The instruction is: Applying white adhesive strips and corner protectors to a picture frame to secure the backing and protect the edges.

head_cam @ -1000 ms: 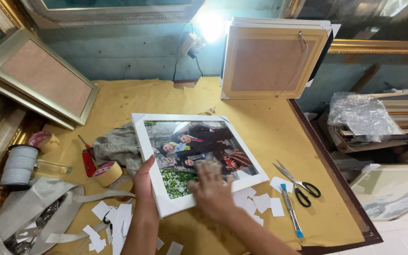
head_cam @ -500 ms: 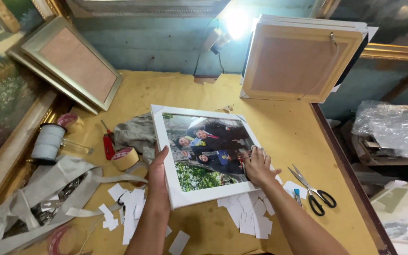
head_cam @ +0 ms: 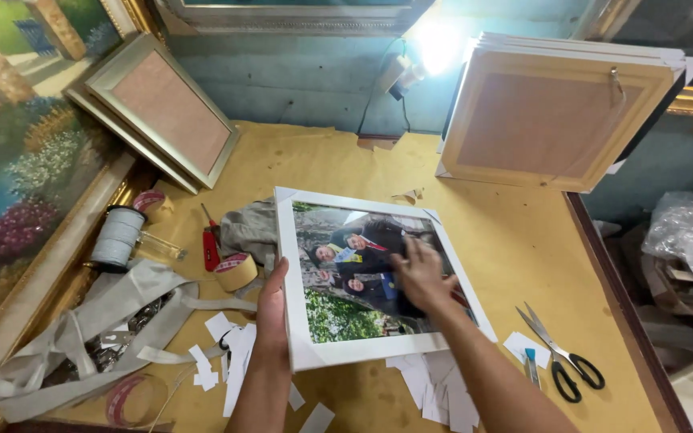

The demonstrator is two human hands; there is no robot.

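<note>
A white-bordered framed photograph (head_cam: 362, 277) of several people lies on the yellow worktable (head_cam: 515, 232), tilted a little. My left hand (head_cam: 272, 309) grips its left edge, thumb on the white border. My right hand (head_cam: 420, 273) lies flat on the picture's glass near the middle right, fingers spread. White paper scraps (head_cam: 434, 385) lie under and around the frame's near edge.
Scissors (head_cam: 559, 357) and a blue utility knife (head_cam: 531, 365) lie at the right. Tape rolls (head_cam: 235, 270), a red-handled tool (head_cam: 210, 244), a grey cloth (head_cam: 250, 228) and a white spool (head_cam: 118, 235) sit left. Frames (head_cam: 555, 120) lean on the back wall; more frames (head_cam: 162, 112) stand at left.
My right hand has slid from the photograph's right edge up onto its middle. My left hand has stayed on the left edge. The view has shifted closer and leftward.
</note>
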